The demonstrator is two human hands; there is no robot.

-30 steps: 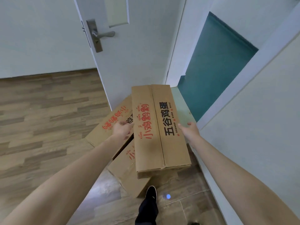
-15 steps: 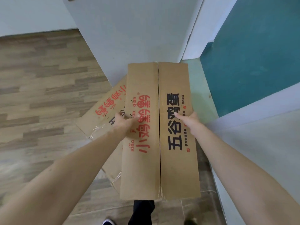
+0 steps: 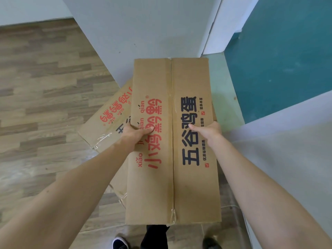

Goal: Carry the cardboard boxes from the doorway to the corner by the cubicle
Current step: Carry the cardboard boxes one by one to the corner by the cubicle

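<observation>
Head view: long cardboard box (image 3: 172,141) is being held flat out in front of the person, taped seam running away from the camera, red print on its left half, black print on its right half. Left hand (image 3: 136,133) is gripping the box's left long edge about midway, thumb lying on the top face over the red print, fingers hidden under the edge. Right hand (image 3: 208,131) is gripping the right long edge about midway, thumb on top beside the black print, fingers out of sight below. Hands are apart, one on each side, both clamped on the box between them. Box is sitting off the floor (image 3: 45,105); shoes are showing under its near end. Second cardboard box (image 3: 109,119) is lying on the wood floor below and left of the held one, partly covered by it, near the base of the white door (image 3: 143,24). Teal floor (image 3: 278,60) is showing beyond at right.
</observation>
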